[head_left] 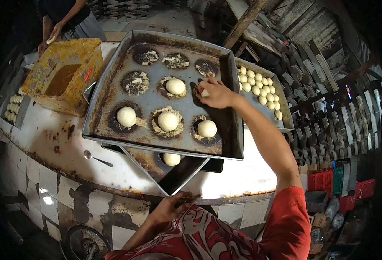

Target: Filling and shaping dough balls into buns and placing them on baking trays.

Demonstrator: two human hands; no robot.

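Observation:
My right hand [218, 95] reaches over a large worn baking tray [96, 134] and closes on a pale dough ball [205, 93] at the right of the middle row, mostly hidden by the fingers. Beside it, another dough ball [175, 86] sits on a greasy, crumbly patch. Three more, including a dough ball [168, 121], make up the near row. The far row shows only dark stains with flaky residue [175, 60]. Down by the table's front edge, my left hand [172, 211] has its fingers loosely extended, holding nothing visible, near the corner of a lower tray [156, 171].
A smeared yellow tub [80, 73] of brownish liquid stands left of the tray. Many dough balls fill a tray [282, 121] on the right; another small tray [19, 119] is far left. A spoon [97, 158] lies on the white table [69, 151]. Another person [71, 19] stands behind the tub.

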